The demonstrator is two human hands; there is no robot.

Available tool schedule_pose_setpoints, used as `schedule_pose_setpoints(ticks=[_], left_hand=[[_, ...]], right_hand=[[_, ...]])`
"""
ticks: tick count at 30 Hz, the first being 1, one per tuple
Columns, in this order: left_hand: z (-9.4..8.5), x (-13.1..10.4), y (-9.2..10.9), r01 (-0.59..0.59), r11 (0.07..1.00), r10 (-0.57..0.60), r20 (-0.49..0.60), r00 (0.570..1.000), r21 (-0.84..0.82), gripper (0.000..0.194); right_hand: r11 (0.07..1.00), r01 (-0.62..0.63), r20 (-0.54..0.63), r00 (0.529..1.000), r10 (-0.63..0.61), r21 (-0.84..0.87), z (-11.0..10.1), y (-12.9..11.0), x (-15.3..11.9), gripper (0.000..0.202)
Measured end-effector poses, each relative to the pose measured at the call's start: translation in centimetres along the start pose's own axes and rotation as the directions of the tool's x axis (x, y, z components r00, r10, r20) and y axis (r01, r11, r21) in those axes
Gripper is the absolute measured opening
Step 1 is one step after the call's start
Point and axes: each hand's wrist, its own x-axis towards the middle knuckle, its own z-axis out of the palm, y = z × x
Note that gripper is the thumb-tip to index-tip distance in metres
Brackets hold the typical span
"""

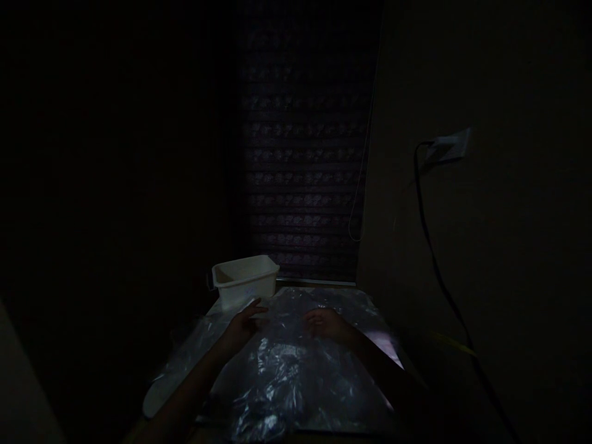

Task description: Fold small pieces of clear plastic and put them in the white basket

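Two hands in play, low in the middle of the frame, and they stand apart: left hand [246,324] just left of centre, fingers spread, right hand [327,324] just right of centre, fingers curled and blurred. Whether either one pinches anything, I cannot tell in this gloom. Between them runs an open gap, with crumpled clear film [280,367] under it. That film spreads across the lower centre, covering most of the bench [160,398] and reaching the near edge at the bottom of the frame. One sheet or several layers? Too dark to count.

Now the edges: the bench narrows toward the back, its left front corner showing pale and rounded at lower left, its right side running down past one pinkish patch [386,346]. At the far left corner sits one white tub [247,288], upright, open at the top, near the left hand and apart from it. Behind the bench hangs one patterned blind [300,200], with one looped cord [356,238] at its right. Over at upper right, one socket [457,145] on the wall, and one dark cable [433,256] dropping from it to lower right, well apart from both hands.
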Motion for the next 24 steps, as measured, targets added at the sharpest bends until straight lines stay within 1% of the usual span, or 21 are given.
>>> schedule_pose_setpoints(ticks=[3, 6, 8, 9, 10, 12, 13, 15, 17, 18, 20, 24], left_hand=[[-0.4, -0.1, -0.4, -0.032, 0.999, 0.031, 0.034, 0.999, 0.043, 0.023], [-0.7, -0.1, -1.2, -0.015, 0.998, 0.011, 0.070, 0.997, 0.064, 0.023], [-0.7, -0.4, -1.6, -0.024, 0.991, 0.016, 0.068, 0.998, 0.133, 0.029], [-0.7, -0.7, -1.6, -0.046, 0.981, 0.037, 0.055, 0.998, 0.186, 0.036], [-0.5, -1.0, -1.6, -0.077, 0.966, 0.069, 0.039, 0.997, 0.247, 0.043], [-0.2, -1.7, -1.5, -0.145, 0.920, 0.149, 0.017, 0.989, 0.365, 0.051], [0.0, -2.0, -1.4, -0.176, 0.894, 0.184, 0.021, 0.983, 0.412, 0.050], [0.4, -2.4, -1.2, -0.223, 0.854, 0.229, 0.047, 0.972, 0.470, 0.039], [0.6, -2.6, -0.9, -0.255, 0.833, 0.248, 0.080, 0.965, 0.490, 0.026], [0.7, -2.6, -0.8, -0.260, 0.832, 0.249, 0.090, 0.964, 0.490, 0.021], [0.8, -2.4, -0.7, -0.253, 0.844, 0.238, 0.091, 0.967, 0.473, 0.019], [1.1, -2.0, -0.6, -0.208, 0.893, 0.202, 0.058, 0.978, 0.398, 0.016]], right_hand=[[0.995, 0.052, -0.017, 0.998, -0.054, -0.087, 0.3, -0.1, -0.1, 0.026], [0.984, 0.046, -0.078, 0.995, -0.060, -0.170, 0.5, 0.2, 0.2, 0.022], [0.982, 0.038, -0.143, 0.988, -0.065, -0.183, 0.5, 0.4, 0.4, 0.022], [0.984, 0.038, -0.167, 0.984, -0.067, -0.172, 0.4, 0.5, 0.5, 0.023], [0.988, 0.039, -0.174, 0.983, -0.065, -0.147, 0.4, 0.7, 0.6, 0.023], [0.997, 0.037, -0.139, 0.989, -0.046, -0.068, 0.2, 0.9, 0.5, 0.028], [0.999, 0.034, -0.105, 0.994, -0.036, -0.023, 0.1, 1.0, 0.4, 0.032], [0.999, 0.028, -0.050, 0.998, -0.027, 0.033, 0.0, 1.1, 0.2, 0.036], [1.000, 0.013, -0.037, 0.999, -0.013, 0.020, -0.1, 1.2, 0.0, 0.031], [1.000, 0.006, -0.038, 0.999, -0.006, 0.000, -0.2, 1.3, 0.0, 0.027], [0.999, -0.007, -0.046, 0.999, 0.005, -0.034, -0.2, 1.3, 0.1, 0.024], [0.999, 0.004, -0.097, 0.995, -0.007, -0.033, 0.0, 1.4, 0.5, 0.025]])
